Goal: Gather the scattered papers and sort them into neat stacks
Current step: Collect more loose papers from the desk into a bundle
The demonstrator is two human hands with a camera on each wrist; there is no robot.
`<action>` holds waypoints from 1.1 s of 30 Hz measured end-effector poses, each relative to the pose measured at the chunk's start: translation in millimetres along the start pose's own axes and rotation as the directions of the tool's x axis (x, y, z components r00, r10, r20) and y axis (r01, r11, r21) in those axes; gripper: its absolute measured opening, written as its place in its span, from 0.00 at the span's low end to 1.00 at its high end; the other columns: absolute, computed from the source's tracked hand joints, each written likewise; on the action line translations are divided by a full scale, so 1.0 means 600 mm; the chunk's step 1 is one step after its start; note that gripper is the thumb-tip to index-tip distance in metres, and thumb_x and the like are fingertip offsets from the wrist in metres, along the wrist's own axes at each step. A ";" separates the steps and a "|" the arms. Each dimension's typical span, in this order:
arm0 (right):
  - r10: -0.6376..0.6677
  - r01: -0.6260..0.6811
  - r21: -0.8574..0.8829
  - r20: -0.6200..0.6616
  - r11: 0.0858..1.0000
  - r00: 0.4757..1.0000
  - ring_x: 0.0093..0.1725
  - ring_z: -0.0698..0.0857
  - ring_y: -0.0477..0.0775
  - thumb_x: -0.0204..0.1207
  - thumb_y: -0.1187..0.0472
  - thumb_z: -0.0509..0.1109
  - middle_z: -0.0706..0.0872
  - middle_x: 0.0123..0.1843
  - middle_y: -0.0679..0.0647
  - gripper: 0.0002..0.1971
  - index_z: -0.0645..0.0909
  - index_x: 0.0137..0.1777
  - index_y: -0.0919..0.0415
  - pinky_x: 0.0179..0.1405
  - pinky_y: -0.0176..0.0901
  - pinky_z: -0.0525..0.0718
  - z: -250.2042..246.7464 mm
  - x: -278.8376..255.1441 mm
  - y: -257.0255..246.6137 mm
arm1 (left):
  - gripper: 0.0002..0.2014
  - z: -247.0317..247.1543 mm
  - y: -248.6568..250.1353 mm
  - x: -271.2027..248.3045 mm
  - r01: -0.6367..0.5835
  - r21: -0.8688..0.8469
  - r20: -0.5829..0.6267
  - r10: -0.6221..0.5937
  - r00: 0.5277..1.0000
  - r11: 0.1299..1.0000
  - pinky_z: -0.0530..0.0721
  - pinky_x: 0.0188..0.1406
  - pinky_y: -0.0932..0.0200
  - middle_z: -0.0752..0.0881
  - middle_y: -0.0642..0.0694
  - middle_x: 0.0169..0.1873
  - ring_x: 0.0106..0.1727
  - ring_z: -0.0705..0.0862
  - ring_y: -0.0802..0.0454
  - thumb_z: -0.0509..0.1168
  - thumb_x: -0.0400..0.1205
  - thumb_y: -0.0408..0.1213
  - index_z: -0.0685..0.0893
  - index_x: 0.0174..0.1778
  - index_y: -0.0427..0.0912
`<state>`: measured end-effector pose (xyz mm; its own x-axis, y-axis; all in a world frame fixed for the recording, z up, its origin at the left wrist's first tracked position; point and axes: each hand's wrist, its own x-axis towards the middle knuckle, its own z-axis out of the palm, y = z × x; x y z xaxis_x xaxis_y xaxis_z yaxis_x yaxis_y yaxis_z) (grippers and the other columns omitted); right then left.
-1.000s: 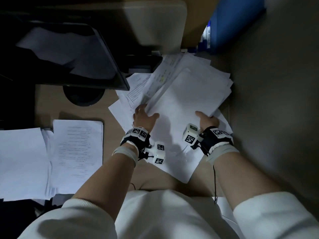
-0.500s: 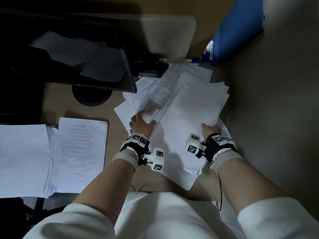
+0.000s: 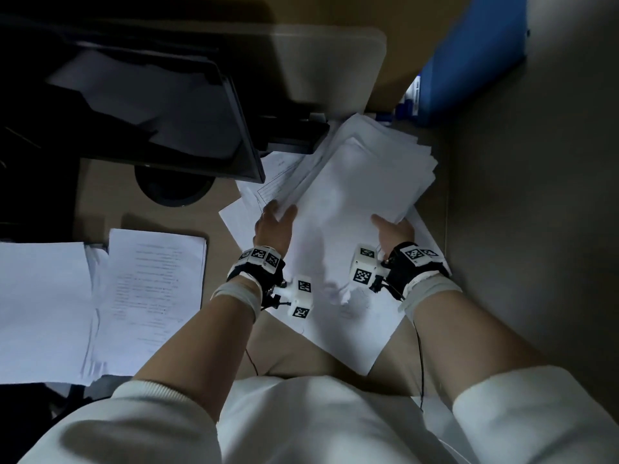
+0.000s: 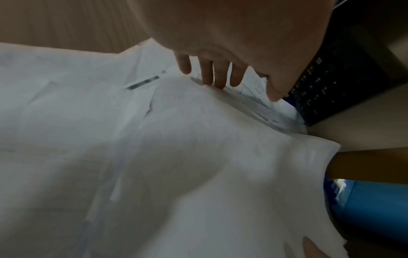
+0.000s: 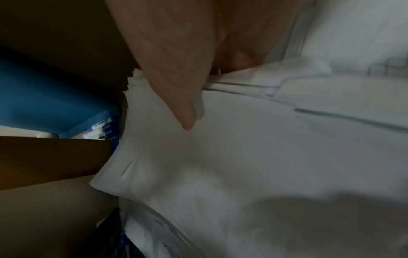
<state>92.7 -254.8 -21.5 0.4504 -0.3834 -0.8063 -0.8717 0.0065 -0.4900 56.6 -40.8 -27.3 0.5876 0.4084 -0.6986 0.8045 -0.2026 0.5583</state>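
Note:
A loose bundle of white papers (image 3: pixel 355 192) lies slanted on the desk right of centre, its far edges uneven. My left hand (image 3: pixel 278 214) grips its left edge, thumb on top. In the left wrist view the fingers (image 4: pixel 208 73) reach down behind the edge of the papers (image 4: pixel 176 157). My right hand (image 3: pixel 390 227) holds the right edge; the right wrist view shows its thumb (image 5: pixel 184 108) lying on the top sheet (image 5: pixel 253 157) and the other fingers hidden under the pile. A few sheets (image 3: pixel 351 333) lie flat under the bundle, nearer me.
Two paper stacks, one blank (image 3: pixel 43 306) and one printed (image 3: pixel 150 293), lie at the left. A dark monitor (image 3: pixel 150 112) and its round base (image 3: pixel 174 190) stand behind them. A blue container (image 3: pixel 469 55) with pens (image 5: pixel 103 129) sits at the back right, beside a grey partition (image 3: pixel 536 229).
The fanned sheets have been drawn together into a narrower bundle between my hands. The printed sheets that stuck out at the left are now mostly tucked into it.

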 end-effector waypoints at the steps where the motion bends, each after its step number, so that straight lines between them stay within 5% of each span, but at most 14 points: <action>1: 0.011 -0.011 0.010 -0.006 1.000 1.000 0.58 0.83 0.56 0.74 0.61 0.79 0.84 0.62 0.57 0.28 0.76 0.72 0.68 0.58 0.44 0.78 0.008 0.004 -0.002 | 0.45 0.000 -0.003 0.008 -0.003 0.025 0.010 0.003 1.000 1.000 0.68 0.81 0.38 0.74 0.44 0.81 0.81 0.71 0.40 0.65 0.71 0.66 0.68 0.84 0.51; 5: -0.016 0.017 0.020 -0.058 1.000 0.998 0.61 0.83 0.53 0.70 0.63 0.82 0.83 0.65 0.54 0.33 0.74 0.73 0.67 0.61 0.42 0.78 0.022 0.019 -0.003 | 0.40 0.004 0.002 0.026 -0.049 0.140 0.024 0.046 0.999 0.989 0.65 0.81 0.37 0.73 0.45 0.80 0.82 0.67 0.40 0.70 0.79 0.59 0.65 0.85 0.52; 9: 0.056 -0.054 0.048 -0.054 0.997 0.997 0.61 0.86 0.60 0.65 0.61 0.86 0.86 0.62 0.57 0.33 0.78 0.69 0.69 0.56 0.44 0.81 0.019 0.018 -0.003 | 0.42 0.012 0.011 0.027 -0.036 0.142 0.092 0.023 0.996 0.989 0.70 0.79 0.40 0.77 0.44 0.78 0.78 0.74 0.37 0.67 0.72 0.66 0.68 0.83 0.55; 14: 0.113 -0.108 -0.102 0.038 0.989 0.993 0.55 0.85 0.60 0.68 0.47 0.83 0.86 0.61 0.58 0.34 0.79 0.68 0.68 0.50 0.43 0.78 0.001 0.002 0.007 | 0.34 0.009 -0.018 0.020 -0.102 0.168 0.158 0.075 0.985 0.981 0.68 0.77 0.57 0.73 0.42 0.81 0.81 0.72 0.42 0.68 0.86 0.43 0.63 0.87 0.50; 19: 0.032 -0.034 -0.057 -0.041 0.998 0.999 0.51 0.83 0.59 0.77 0.53 0.77 0.86 0.61 0.62 0.21 0.80 0.61 0.69 0.48 0.41 0.77 -0.017 -0.042 0.014 | 0.32 0.002 -0.020 -0.009 -0.103 0.305 0.078 0.084 0.993 0.947 0.70 0.79 0.43 0.71 0.38 0.78 0.79 0.68 0.36 0.70 0.83 0.46 0.70 0.84 0.47; 23: -0.004 0.012 0.078 -0.097 0.997 0.995 0.55 0.80 0.56 0.79 0.53 0.75 0.82 0.62 0.59 0.29 0.74 0.71 0.72 0.57 0.49 0.81 -0.049 -0.075 0.012 | 0.27 0.006 -0.020 -0.033 -0.138 0.201 0.060 0.129 0.990 0.970 0.69 0.79 0.42 0.69 0.44 0.80 0.80 0.68 0.41 0.73 0.79 0.43 0.78 0.75 0.50; 26: -0.030 0.037 0.086 -0.079 0.996 0.996 0.59 0.82 0.58 0.79 0.48 0.73 0.81 0.66 0.60 0.33 0.73 0.74 0.72 0.44 0.43 0.79 -0.075 -0.090 0.008 | 0.27 0.016 -0.015 -0.054 -0.137 0.063 0.117 0.129 0.985 0.989 0.74 0.76 0.48 0.73 0.41 0.77 0.76 0.75 0.41 0.74 0.79 0.41 0.77 0.75 0.46; 29: -0.053 0.060 0.134 -0.056 0.989 0.997 0.68 0.80 0.62 0.79 0.47 0.74 0.78 0.73 0.61 0.37 0.68 0.78 0.71 0.50 0.45 0.74 -0.091 -0.109 0.007 | 0.31 0.024 -0.016 -0.085 -0.134 -0.004 0.143 0.133 0.981 0.991 0.73 0.76 0.50 0.73 0.41 0.78 0.78 0.74 0.42 0.73 0.80 0.40 0.72 0.79 0.44; 33: -0.147 0.153 0.148 -0.053 0.977 0.988 0.58 0.80 0.57 0.73 0.41 0.76 0.81 0.65 0.57 0.39 0.71 0.76 0.65 0.53 0.47 0.75 -0.106 -0.150 0.000 | 0.32 0.013 -0.011 -0.125 -0.177 -0.042 0.095 0.180 0.979 0.983 0.73 0.77 0.47 0.74 0.40 0.77 0.78 0.74 0.42 0.74 0.80 0.40 0.71 0.79 0.42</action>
<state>40.0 -279.2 72.0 0.5628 -0.4286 -0.7068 -0.7542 0.0839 -0.6513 8.0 -77.0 18.1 0.7285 0.2787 -0.6259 0.6835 -0.2339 0.6914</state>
